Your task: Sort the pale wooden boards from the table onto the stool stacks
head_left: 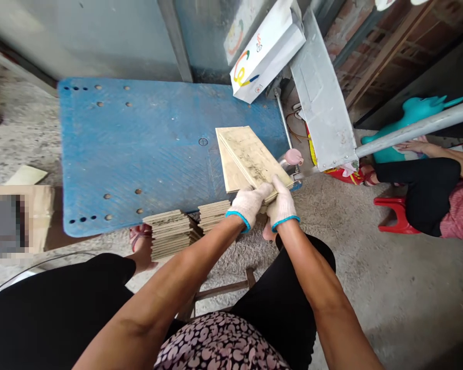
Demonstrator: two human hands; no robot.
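Note:
Several thin, pale rectangular boards (256, 154) lie fanned in a small stack over the right end of a blue platform (158, 144). Dark smudges mark the top board. My left hand (250, 202), in a white knitted glove with a blue cuff, grips the near edge of the stack. Beside it my right hand (282, 203), gloved the same way, closes on the near right corner with its thumb on top. The undersides of the boards and most of my fingertips are hidden. Below the platform's near edge stand two piles of similar boards (172, 234), partly behind my left forearm.
A white printed paper bag (268, 51) stands at the platform's back right, by a grey metal panel (324, 97). A pink-lidded container (293, 156) is close to my right hand. At right, another person (435, 190) sits near a red stool (393, 216). A cardboard box (42, 216) is at left.

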